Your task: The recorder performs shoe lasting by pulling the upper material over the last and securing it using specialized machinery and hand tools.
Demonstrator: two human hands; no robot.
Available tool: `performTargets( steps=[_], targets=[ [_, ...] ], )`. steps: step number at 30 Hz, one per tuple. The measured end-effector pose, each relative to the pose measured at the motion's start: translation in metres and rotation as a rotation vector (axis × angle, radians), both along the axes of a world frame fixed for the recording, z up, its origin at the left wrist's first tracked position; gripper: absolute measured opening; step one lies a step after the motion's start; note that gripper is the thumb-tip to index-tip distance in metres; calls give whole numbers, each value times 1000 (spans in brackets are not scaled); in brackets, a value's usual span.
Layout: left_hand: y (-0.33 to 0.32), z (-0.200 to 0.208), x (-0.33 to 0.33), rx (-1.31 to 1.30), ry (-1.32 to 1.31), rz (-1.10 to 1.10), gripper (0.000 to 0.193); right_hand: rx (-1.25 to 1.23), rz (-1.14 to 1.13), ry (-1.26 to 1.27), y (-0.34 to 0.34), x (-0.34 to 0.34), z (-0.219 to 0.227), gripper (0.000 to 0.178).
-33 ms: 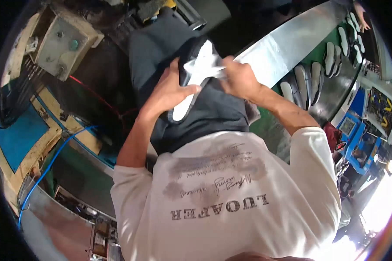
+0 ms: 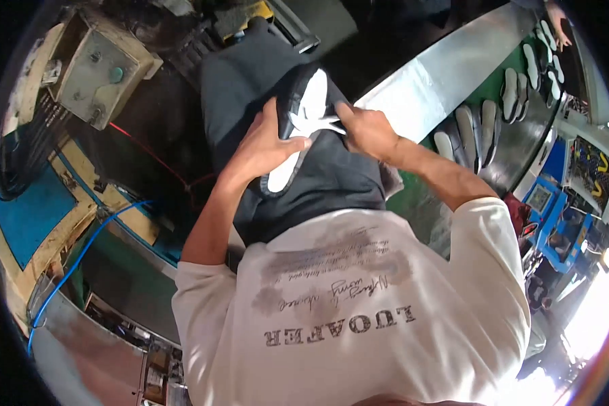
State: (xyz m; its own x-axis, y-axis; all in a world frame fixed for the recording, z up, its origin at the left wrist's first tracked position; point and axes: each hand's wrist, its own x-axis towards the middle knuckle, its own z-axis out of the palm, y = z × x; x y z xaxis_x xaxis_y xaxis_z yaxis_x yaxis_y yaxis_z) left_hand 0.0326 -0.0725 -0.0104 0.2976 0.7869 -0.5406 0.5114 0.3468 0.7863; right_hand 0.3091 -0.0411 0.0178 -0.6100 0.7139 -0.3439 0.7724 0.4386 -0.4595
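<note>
A dark shoe (image 2: 315, 89) with a white underside facing up rests at a slant on my lap. Around its left side wraps my left hand (image 2: 262, 147), its thumb pressed across the white surface near the middle. On the right, my right hand (image 2: 372, 132) has its fingers closed on the end of a white strip (image 2: 327, 124), which looks thin and forked. The strip's other end lies against the middle of the shoe's underside; whether it is attached there I cannot tell. My fingers under the shoe are hidden.
A long metal work surface (image 2: 426, 81) runs up to the right. Several shoes with pale soles (image 2: 467, 128) stand beside it in a row. At the far right end a co-worker's hand (image 2: 560, 34) shows. A grey control box (image 2: 95, 78) and a blue hose (image 2: 81, 250) are at left.
The right hand has shifted slightly downward, and the white strip with it. The strip was blurred and now shows more sharply. The left hand keeps its hold on the shoe.
</note>
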Motion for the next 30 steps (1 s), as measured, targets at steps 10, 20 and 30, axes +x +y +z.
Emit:
performTargets(
  steps=[10,20,30],
  targets=[
    [4,40,12,173,291,-164,106,33,-154,-32,-15,37,-30,42],
    [27,50,13,706,418,-622,94,-201,-187,455,14,47,-12,64],
    [-18,13,0,-307,-962,755,80,-661,-855,498,-41,-31,-5,81]
  ],
)
